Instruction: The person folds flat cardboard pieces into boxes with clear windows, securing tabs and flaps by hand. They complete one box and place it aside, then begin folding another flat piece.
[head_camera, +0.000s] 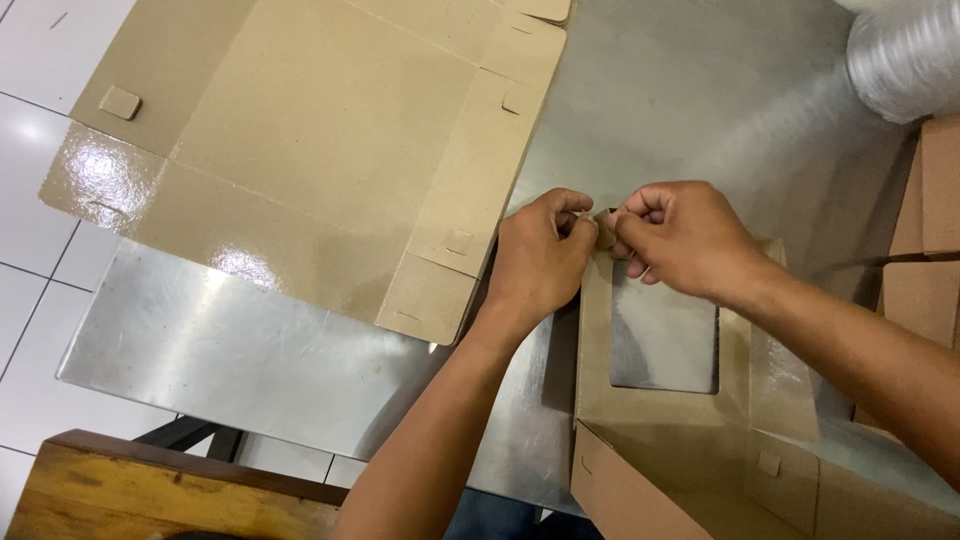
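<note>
A brown cardboard box (660, 420) with a rectangular window cut-out lies partly folded on the metal table (250, 350). My left hand (538, 255) and my right hand (680, 238) meet at the box's far left corner. Both pinch a small cardboard tab (604, 230) there with fingertips closed on it. The tab itself is mostly hidden between my fingers.
A stack of flat, glossy unfolded cardboard blanks (300, 150) covers the table's left part. More cardboard pieces (920, 250) stand at the right edge, with a roll of clear plastic (905, 55) at top right. A wooden stool (160, 495) sits below on white floor tiles (30, 290).
</note>
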